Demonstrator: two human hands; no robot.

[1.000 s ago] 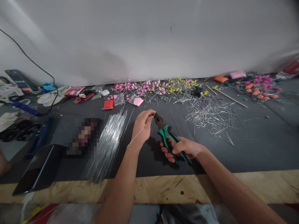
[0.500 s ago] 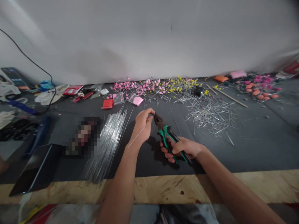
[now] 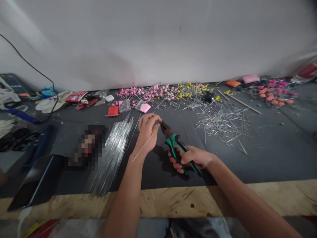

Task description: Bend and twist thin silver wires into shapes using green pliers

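My left hand (image 3: 149,127) pinches a thin metal wire (image 3: 143,147) between thumb and fingers; one end trails back over my wrist. Its other end meets the jaws of the pliers (image 3: 170,133) at my fingertips. Whether the jaws have closed on the wire is too small to tell. My right hand (image 3: 189,158) is wrapped round the green and black handles of those pliers. Left of my left forearm lies a bundle of straight wires (image 3: 115,148). Beyond my right hand is a loose heap of short wires (image 3: 223,120).
Wire stems with pink tips (image 3: 148,92) and yellow tips (image 3: 195,89) lie along the wall. Orange and magenta tipped stems (image 3: 277,92) are at the far right. A wooden stick (image 3: 245,103) lies before them. A dark tablet-like device (image 3: 37,181) overhangs the front edge at left.
Both hands, with the wire and the pliers, have shifted very slightly left in view. The grip of each hand looks the same.
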